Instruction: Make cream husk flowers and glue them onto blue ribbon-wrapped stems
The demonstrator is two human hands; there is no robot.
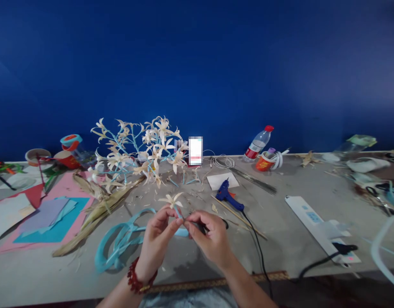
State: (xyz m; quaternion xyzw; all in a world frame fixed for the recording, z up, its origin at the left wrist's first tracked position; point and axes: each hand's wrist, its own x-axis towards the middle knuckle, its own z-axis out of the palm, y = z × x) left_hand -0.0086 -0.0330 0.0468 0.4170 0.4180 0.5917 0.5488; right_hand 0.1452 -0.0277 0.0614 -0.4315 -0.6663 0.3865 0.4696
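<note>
Between my hands, low over the front of the table, is a cream-coloured handmade flower (171,200) with a thin light-blue stem. The fingers of my left hand (162,223), the wrist wearing a red bead bracelet (139,277), pinch that stem just below the petals. My right hand (209,235) is pinched at the stem's lower end, touching my left fingertips; its fingers partly hide what is there. Light-blue tape (111,248) lies in loose loops beside my left hand. Farther back stand several blue-stemmed branches of similar cream flowers (156,154).
A blue glue gun (228,194) rests right of centre, its cord running to the front edge. Dried corn husks (110,207) and coloured paper (52,220) lie left. On the right are a power strip (315,226), a bottle (258,143) and thin wires (256,182).
</note>
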